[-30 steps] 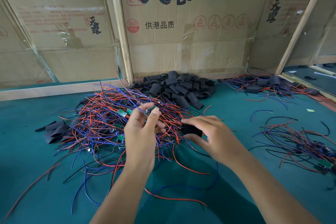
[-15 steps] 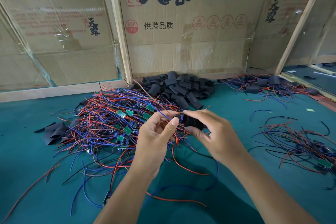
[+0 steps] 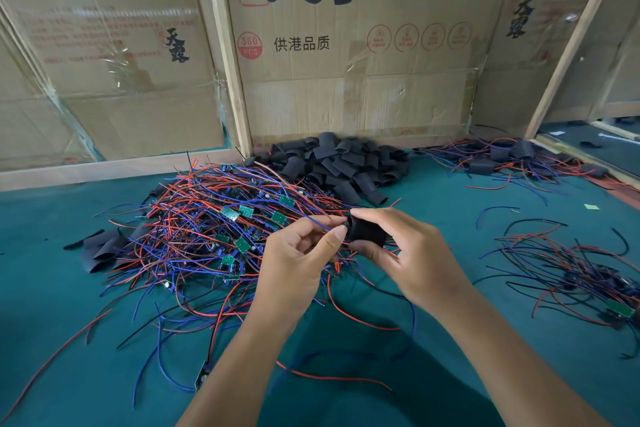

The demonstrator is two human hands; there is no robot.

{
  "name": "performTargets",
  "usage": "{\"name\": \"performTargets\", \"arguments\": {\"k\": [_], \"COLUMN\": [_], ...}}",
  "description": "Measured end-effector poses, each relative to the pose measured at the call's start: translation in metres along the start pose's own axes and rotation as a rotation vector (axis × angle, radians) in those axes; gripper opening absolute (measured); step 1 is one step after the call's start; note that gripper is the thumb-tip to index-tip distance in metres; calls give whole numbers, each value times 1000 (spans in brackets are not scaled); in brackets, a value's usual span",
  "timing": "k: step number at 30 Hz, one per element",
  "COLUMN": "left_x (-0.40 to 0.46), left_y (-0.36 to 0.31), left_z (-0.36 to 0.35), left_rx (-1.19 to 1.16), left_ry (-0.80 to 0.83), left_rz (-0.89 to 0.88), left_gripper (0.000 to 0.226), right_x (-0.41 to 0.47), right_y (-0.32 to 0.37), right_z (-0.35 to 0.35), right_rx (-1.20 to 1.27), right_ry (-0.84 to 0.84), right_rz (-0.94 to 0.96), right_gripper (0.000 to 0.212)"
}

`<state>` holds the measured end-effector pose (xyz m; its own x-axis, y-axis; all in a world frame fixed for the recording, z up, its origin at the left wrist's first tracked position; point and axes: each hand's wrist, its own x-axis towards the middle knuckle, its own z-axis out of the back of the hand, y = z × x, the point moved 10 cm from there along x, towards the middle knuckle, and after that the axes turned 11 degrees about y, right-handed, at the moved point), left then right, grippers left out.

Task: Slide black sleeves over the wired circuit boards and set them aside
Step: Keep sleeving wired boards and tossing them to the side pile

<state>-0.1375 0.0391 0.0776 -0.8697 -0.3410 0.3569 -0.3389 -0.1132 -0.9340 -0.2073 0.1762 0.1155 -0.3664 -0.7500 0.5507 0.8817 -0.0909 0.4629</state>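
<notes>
Centre of frame: black sleeve (image 3: 366, 231), a matte soft tube, pinched between thumb and fingers of right hand (image 3: 408, 253), long axis roughly left-right, open mouth facing left. Left hand (image 3: 298, 264) curled, pinching blue and red wires (image 3: 320, 224) at that mouth. Behind, upper centre, a heap of sleeves (image 3: 339, 163); left, a tangled wire pile with small green boards (image 3: 207, 229).

Both forearms rise from the bottom edge toward the middle of the frame, converging. The left hand (image 3: 294, 264) is curled, thumb and forefinger pinched together at its upper right. The right hand (image 3: 412, 253) faces it, forefinger arched above, thumb below, gripping between them
</notes>
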Motion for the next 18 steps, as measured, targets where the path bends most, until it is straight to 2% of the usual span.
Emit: {"name": "performTargets", "arguments": {"k": [9,18], "left_x": [-1,-2], "left_y": [2,-1], "left_z": [1,-1], "left_rx": [-20,-13], "left_ry": [-40,-34], "left_rz": [4,17], "left_gripper": [6,11], "right_x": [-1,-1], "right_y": [-1,-1], "right_z": [-2,-3], "right_rx": [1,1], "right_ry": [7,13], "right_rz": [-5,13], "right_gripper": [42,40]}}
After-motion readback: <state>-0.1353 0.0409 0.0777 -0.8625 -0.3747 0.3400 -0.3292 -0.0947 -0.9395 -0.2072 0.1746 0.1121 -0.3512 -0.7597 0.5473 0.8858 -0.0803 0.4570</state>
